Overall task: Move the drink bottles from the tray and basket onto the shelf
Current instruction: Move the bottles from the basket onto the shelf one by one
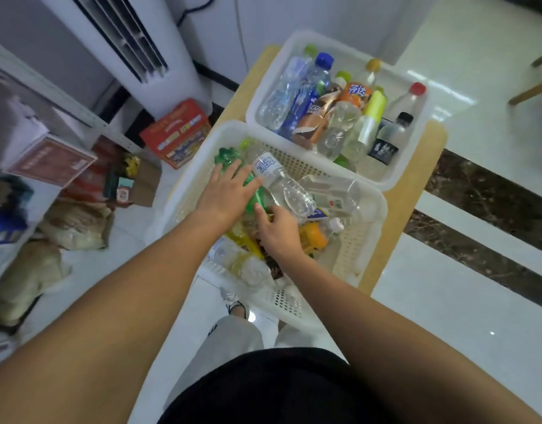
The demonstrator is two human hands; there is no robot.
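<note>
Two white plastic containers stand on a low wooden table [416,191]. The near perforated basket [349,249] holds several lying bottles: a green bottle [230,159], a clear water bottle [282,185] and an orange-capped one [314,235]. My left hand [227,191] lies flat with straight fingers on the green bottle. My right hand [277,231] reaches into the pile beside it, fingers curled among the bottles; what they hold is hidden. The far tray [416,142] holds several more bottles, among them a blue one [303,102]. The shelf [25,96] stands at the left.
A white standing air conditioner [141,47] rises behind the table. A red box [178,133], an open cardboard box [132,185] and stuffed bags [74,224] lie on the floor between shelf and table. My feet stand just before the basket. A wooden chair leg shows at far right.
</note>
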